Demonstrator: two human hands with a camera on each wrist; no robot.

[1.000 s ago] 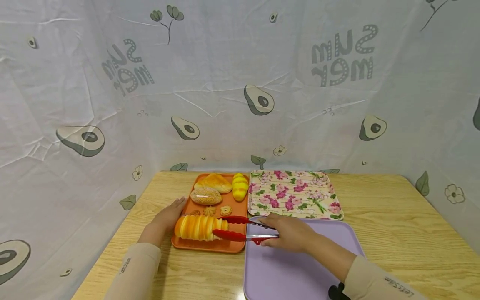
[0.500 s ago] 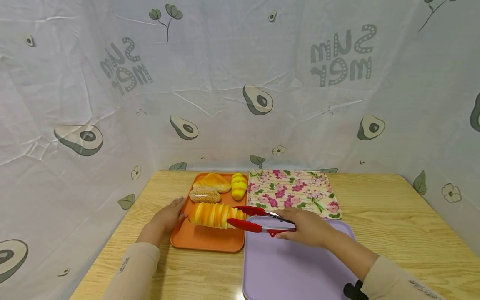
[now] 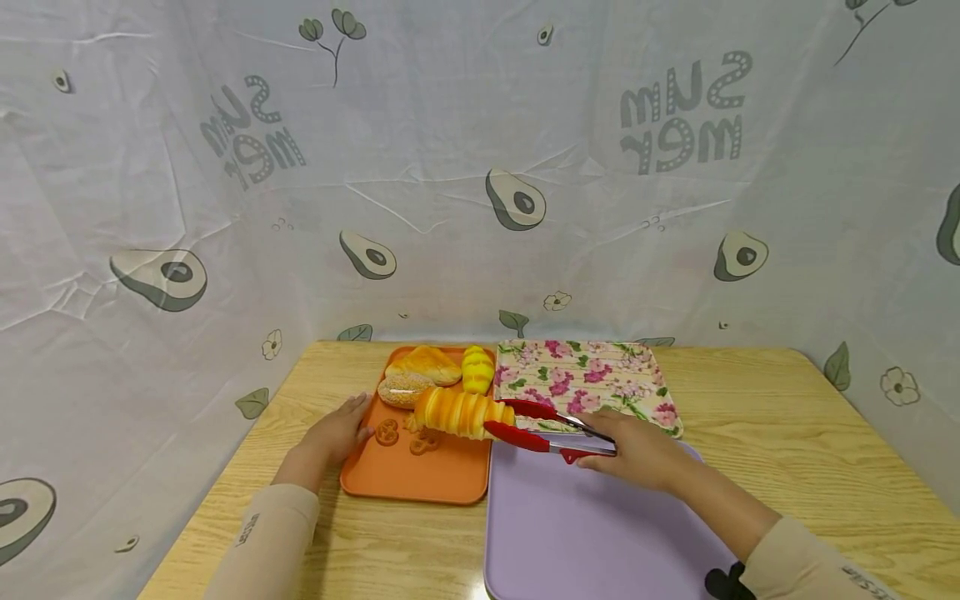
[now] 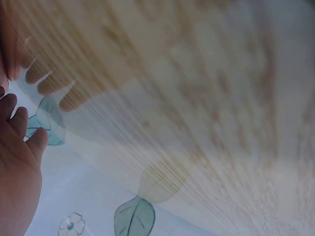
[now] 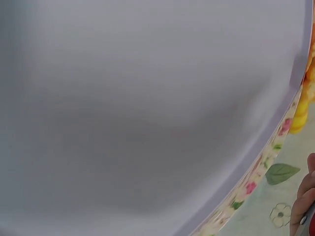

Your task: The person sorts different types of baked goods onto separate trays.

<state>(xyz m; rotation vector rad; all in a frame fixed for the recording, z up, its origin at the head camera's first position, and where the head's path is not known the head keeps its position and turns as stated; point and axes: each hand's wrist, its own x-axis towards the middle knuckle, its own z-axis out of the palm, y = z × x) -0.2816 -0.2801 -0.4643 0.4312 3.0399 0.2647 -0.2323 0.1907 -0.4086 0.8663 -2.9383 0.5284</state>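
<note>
Golden-brown ridged bread roll (image 3: 456, 412), long and banded with paler stripes, is held by its right end between the red tips of a pair of metal tongs with red ends (image 3: 555, 429). It is over the right half of a rectangular orange tray (image 3: 412, 487), and in the head view it overlaps the edge of an oval, seed-covered brown bun (image 3: 401, 390). Behind these on the tray are a flat golden-brown pastry (image 3: 426, 365) and an oblong bright yellow bread (image 3: 477, 368). Just in front of the seeded bun are a small brown pretzel-shaped cookie (image 3: 387, 432) and a second brown pretzel-shaped cookie (image 3: 423, 442).

The right hand (image 3: 637, 448) has its grip closed around the tongs' handles, above the far part of a large lilac tray (image 3: 592, 517). The left hand (image 3: 336, 429) rests at the left rim of the orange tray, its grip relaxed and pinching nothing.

Behind the lilac tray lies a cream tray with pink flowers (image 3: 592, 379). All three trays are on a light wood-grain tabletop (image 3: 757, 417), backed by a pale cloth printed with avocados (image 3: 442, 125). Both arms wear beige sleeves (image 3: 262, 542). The left wrist view is mostly blurred; the lilac tray fills most of the right wrist view.
</note>
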